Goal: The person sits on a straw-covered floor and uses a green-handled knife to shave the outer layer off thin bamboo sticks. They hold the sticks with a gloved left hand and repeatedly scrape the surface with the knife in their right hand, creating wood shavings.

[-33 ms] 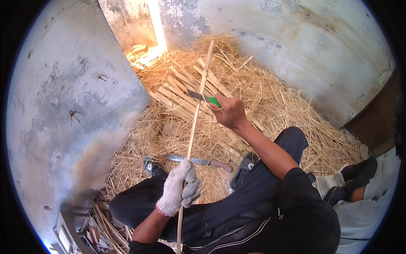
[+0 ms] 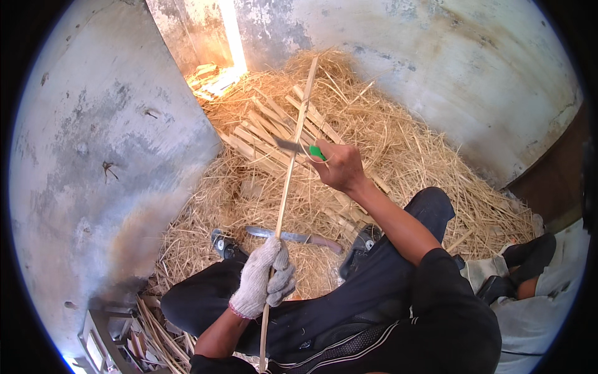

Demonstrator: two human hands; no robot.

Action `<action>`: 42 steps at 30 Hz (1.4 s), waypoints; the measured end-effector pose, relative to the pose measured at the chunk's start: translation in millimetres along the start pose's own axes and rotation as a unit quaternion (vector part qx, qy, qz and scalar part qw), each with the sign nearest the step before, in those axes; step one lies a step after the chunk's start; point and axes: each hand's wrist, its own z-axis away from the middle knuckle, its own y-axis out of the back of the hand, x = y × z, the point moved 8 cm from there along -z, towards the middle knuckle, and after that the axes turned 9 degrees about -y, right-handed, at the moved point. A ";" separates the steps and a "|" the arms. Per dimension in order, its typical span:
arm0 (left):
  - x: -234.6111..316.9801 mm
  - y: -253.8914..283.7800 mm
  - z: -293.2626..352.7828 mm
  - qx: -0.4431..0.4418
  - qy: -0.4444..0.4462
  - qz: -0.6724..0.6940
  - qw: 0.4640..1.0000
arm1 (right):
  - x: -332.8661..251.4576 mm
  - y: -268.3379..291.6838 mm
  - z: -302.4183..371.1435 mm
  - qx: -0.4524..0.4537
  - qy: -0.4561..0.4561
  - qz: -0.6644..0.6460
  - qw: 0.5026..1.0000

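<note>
A long, narrow bamboo strip [image 2: 286,193] slants from my lap up over the pile in front of me. My left hand [image 2: 261,277], in a white knitted work glove, is wrapped round its lower part. Bare, my right hand [image 2: 341,165] is closed on a knife with a green handle [image 2: 317,152]. The knife's blade [image 2: 287,144] lies across the strip, its tip pointing left. A thin curled shaving [image 2: 309,160] hangs by the right fingers. Below the strip's middle, between my feet, rests a larger knife with a brown handle [image 2: 325,242].
Split bamboo slats [image 2: 258,146] lie on a broad heap of shavings [image 2: 411,149]. Pale, stained walls [image 2: 106,124] stand left and behind. At lower left are a grey frame [image 2: 99,343] and more strips [image 2: 163,340]. Another person's dark shoe [image 2: 496,288] is at right.
The knife blade has shifted very slightly down along the strip, and the strip's far end has tilted a touch to the right. My left hand looks unmoved.
</note>
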 end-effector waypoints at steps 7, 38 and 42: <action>9.6 0.9 6.7 -0.003 0.010 0.021 1.000 | -17.7 9.2 -7.5 -0.081 0.054 -0.058 0.994; 21.2 16.0 -14.6 0.098 -0.101 -0.192 0.971 | -22.5 -57.9 12.7 -0.206 -0.043 -0.291 0.933; 37.4 12.8 -12.8 0.108 -0.128 -0.196 0.966 | -52.3 -37.2 22.8 -0.166 0.022 -0.305 0.938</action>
